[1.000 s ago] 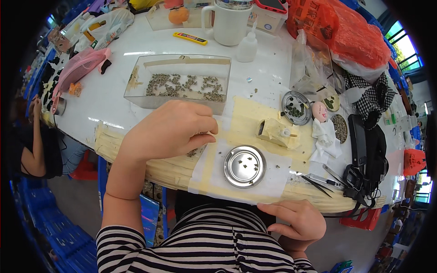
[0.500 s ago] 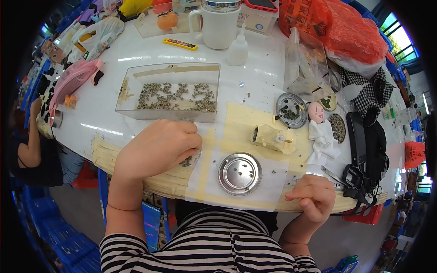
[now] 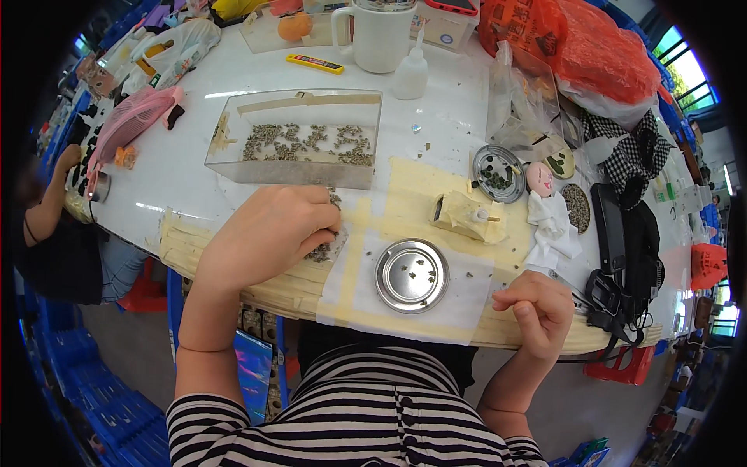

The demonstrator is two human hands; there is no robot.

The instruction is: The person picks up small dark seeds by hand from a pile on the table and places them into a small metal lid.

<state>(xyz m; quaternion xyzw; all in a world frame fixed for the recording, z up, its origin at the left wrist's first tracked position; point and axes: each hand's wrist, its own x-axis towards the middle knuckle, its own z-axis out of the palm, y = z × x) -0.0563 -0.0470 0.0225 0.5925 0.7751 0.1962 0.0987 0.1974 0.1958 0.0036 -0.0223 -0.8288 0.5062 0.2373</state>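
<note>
Head view, looking down on a white table (image 3: 194, 167) crowded with small goods. Left hand (image 3: 268, 233) at centre left of the frame, palm down, fingers bent and bunched over a small heap of dark bits (image 3: 323, 249) on a white sheet (image 3: 467, 292) taped to the table edge; fingertips touching the heap, whether anything is pinched between them cannot be told. Right hand (image 3: 537, 307) at lower right of centre, resting at the table edge just beside the sheet's right corner, fingers curled into a loose fist, nothing seen in it. Round metal dish (image 3: 412, 275) between the two hands, on the sheet, a few dark bits lying inside. Clear plastic box (image 3: 299, 140) just above the left hand, floor scattered with the same dark bits. Small yellowish block (image 3: 467, 216) above and right of the dish. Second round tin (image 3: 499, 173) further up right, near a small doll head (image 3: 539, 177) on white cloth. White mug (image 3: 381, 35) and small white squeeze bottle (image 3: 410, 71) at top centre. Orange plastic bags (image 3: 591, 54) at upper right. Pink fan (image 3: 128, 124) at upper left. Another person's arm (image 3: 54, 194) at far left edge.
</note>
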